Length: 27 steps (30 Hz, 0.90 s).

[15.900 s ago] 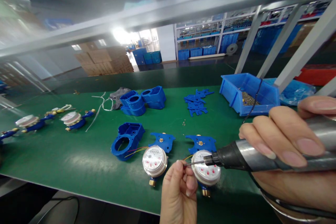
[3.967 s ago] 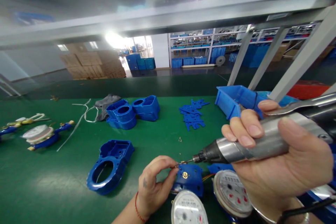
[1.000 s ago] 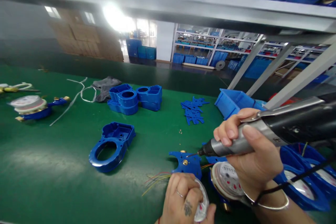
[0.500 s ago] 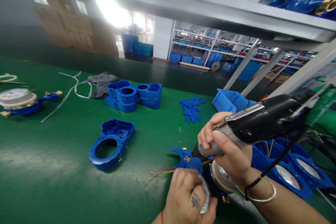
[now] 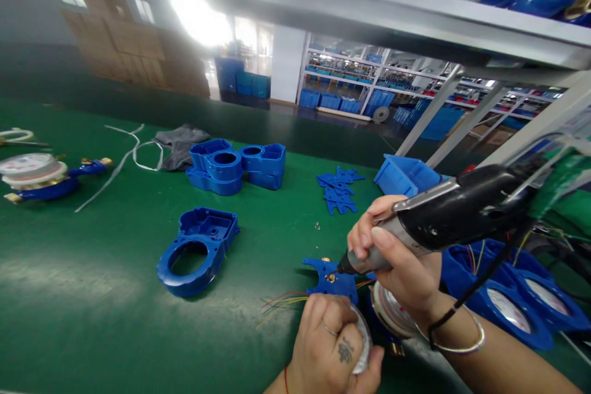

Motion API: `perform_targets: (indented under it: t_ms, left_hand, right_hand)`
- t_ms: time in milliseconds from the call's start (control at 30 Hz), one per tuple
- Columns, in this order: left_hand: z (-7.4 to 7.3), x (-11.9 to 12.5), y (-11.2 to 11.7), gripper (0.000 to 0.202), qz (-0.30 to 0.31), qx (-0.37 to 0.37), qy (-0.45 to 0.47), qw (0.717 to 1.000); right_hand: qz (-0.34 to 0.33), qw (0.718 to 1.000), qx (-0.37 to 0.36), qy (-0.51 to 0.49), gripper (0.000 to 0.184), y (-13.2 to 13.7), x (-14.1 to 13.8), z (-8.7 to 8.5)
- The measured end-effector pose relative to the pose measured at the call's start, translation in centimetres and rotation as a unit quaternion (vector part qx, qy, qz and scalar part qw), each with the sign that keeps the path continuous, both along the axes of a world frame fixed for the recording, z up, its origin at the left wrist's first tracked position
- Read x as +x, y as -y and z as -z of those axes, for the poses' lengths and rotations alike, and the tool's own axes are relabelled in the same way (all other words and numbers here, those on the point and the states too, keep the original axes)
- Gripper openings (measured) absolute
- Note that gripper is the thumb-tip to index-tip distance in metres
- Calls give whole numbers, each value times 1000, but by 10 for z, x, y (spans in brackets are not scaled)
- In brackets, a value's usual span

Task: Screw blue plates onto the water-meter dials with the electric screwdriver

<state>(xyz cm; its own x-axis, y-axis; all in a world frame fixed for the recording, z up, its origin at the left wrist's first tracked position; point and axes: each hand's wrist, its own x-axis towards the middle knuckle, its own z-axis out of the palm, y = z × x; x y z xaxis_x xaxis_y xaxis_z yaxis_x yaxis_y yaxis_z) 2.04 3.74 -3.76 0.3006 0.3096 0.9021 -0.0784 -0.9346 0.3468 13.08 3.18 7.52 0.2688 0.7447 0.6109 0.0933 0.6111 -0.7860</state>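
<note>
**Screwdriver tip on a blue plate**

The right hand point(image 5: 401, 265) is wrapping tight around a power screwdriver point(image 5: 457, 212). The tool is pointing down and to the left, and its thin tip is touching a brass screw on a small blue plate point(image 5: 339, 286). The plate is lying on the green table point(image 5: 92, 295), near the front edge. The left hand point(image 5: 327, 351) is closing over a round meter point(image 5: 364, 341) just in front of the plate and is pressing it down. Thin colored wires point(image 5: 281, 305) are spreading out to the left of the plate. A second meter point(image 5: 390, 317) is sitting under the right wrist. A blue cover point(image 5: 196, 252) with a big round hole is lying well to the left. Farther back, more blue covers point(image 5: 235, 166) are sitting in a stack, and a blue bin point(image 5: 404, 175) is standing to the right.
</note>
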Motion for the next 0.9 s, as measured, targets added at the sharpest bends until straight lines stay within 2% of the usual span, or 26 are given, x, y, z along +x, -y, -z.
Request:
perform_targets:
  t_ms: [267,467,533,633,733,900]
  left_hand:
    - [1,-2,2,15,7,-9,-9,1000]
    - [1,-3,1,15,7,-6,-21,1000]
    - [1,-3,0,15,10,-6,-23,1000]
    - [0,-3,0,15,14,-8,-26,1000]
    - [1,-4,1,15,16,-14,-26,999]
    - [4,-4,2,13,15,-20,-33,999]
  right_hand:
    - [-6,1000,-19,16,17,-2,-1,1]
    - [37,999,-31,19,43,-10,-6,0]
    - [38,998,-29,28,36,-13,-9,-1]
    - [44,998,-27,34,16,-17,-13,-4]
    - [63,997,-32,35,15,-17,-14,-7]
    - [53,997,-35,34,19,-16,-10,-3]
